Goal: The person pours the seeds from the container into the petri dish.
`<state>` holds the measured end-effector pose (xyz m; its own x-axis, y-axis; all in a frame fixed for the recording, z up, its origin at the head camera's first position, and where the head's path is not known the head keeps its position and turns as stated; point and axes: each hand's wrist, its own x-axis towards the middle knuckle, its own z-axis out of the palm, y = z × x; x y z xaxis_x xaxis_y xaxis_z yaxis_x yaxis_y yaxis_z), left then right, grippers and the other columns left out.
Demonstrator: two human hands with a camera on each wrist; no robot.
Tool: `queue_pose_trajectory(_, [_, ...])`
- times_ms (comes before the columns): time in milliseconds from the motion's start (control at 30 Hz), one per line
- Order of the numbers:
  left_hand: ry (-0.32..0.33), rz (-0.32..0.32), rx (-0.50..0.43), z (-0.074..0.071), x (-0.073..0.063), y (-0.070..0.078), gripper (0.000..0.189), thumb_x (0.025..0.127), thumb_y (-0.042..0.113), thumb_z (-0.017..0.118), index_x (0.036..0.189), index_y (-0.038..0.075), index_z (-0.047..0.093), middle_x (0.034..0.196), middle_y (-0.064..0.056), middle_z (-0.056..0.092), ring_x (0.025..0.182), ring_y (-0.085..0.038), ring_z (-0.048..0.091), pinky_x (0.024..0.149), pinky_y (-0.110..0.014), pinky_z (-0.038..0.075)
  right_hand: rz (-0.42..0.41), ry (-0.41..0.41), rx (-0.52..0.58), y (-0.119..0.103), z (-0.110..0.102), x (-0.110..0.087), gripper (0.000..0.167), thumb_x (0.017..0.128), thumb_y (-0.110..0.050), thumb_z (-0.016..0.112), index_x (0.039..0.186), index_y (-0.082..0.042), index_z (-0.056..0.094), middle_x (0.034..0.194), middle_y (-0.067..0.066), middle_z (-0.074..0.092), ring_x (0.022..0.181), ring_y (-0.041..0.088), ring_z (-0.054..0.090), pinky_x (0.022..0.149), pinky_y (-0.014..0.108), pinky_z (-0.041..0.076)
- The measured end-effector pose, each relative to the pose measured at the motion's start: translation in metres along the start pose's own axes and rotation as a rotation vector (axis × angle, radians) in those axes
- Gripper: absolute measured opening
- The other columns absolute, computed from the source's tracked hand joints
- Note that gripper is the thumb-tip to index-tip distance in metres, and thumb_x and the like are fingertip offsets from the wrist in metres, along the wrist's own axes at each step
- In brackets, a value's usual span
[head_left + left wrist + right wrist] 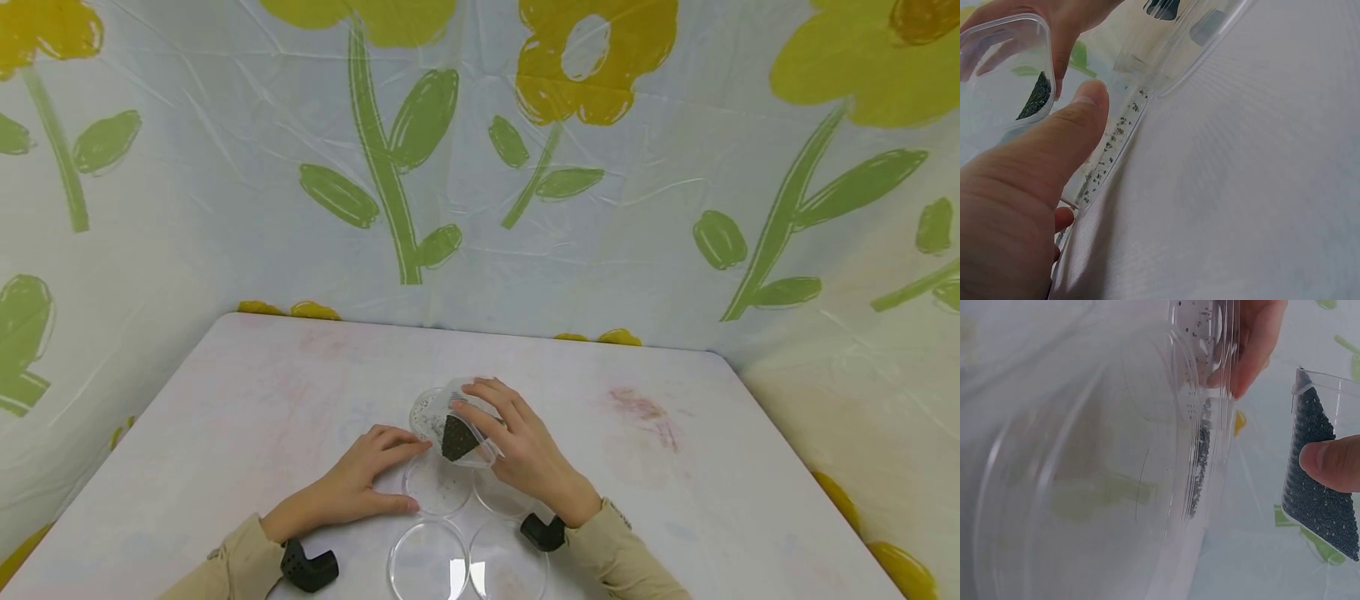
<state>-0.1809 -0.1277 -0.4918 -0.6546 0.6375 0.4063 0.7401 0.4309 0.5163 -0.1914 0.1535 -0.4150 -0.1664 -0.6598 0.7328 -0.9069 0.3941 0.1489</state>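
My right hand [528, 442] grips a clear plastic tub [483, 457], tilted over the far petri dishes. Dark, fine granules [457, 437] are heaped along one side of it; they also show through the wall in the right wrist view, beside the thumb [1329, 461]. My left hand [360, 479] holds the left side of a clear petri dish [442, 500], thumb towards me and fingers at its far edge. Scattered dark specks [1110, 147] lie in a dish in the left wrist view. Behind, a round clear dish [423, 408] is speckled and partly hidden by the tub.
Two clear dishes, one at front left [429, 562] and one at front right [510, 562], sit close together nearest me. Another dish [501, 498] lies under my right wrist. The white table [300, 375] has pinkish stains, and a flowered curtain [487, 275] hangs around it.
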Motion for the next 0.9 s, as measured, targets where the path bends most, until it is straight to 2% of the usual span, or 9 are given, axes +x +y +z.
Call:
queue_pose_trajectory(233, [0.005,0.005,0.001,-0.0006,-0.0001,0.0005,0.071,0.082,0.055,0.075,0.143,0.024,0.055,0.136,0.009,0.052,0.125,-0.014,0.042,0.099,-0.048,0.040,0.004,0.002,0.004,-0.0003,0.0004,0.0003,0.080,0.062,0.018,0.067,0.139,0.000,0.052,0.139,0.021,0.049,0.127,0.038,0.048,0.109,0.046,0.038])
queue_pose_trajectory(500, [0.000,-0.007,-0.001,-0.0012,0.0000,0.0005,0.071,0.082,0.056,0.074,0.143,0.025,0.055,0.137,0.010,0.051,0.126,-0.014,0.041,0.100,-0.049,0.039,0.005,0.006,0.004,-0.0001,-0.0006,0.0020,0.080,0.062,0.019,0.062,0.138,0.000,0.052,0.138,0.021,0.050,0.125,0.039,0.049,0.109,0.046,0.038])
queue_pose_trajectory(900, [0.008,0.003,0.002,0.0002,-0.0003,-0.0016,0.073,0.082,0.058,0.073,0.143,0.023,0.055,0.136,0.008,0.052,0.126,-0.014,0.041,0.100,-0.048,0.038,0.010,0.000,-0.003,0.0014,-0.0003,-0.0003,0.083,0.060,0.020,0.064,0.139,-0.001,0.052,0.138,0.021,0.050,0.127,0.038,0.048,0.109,0.045,0.038])
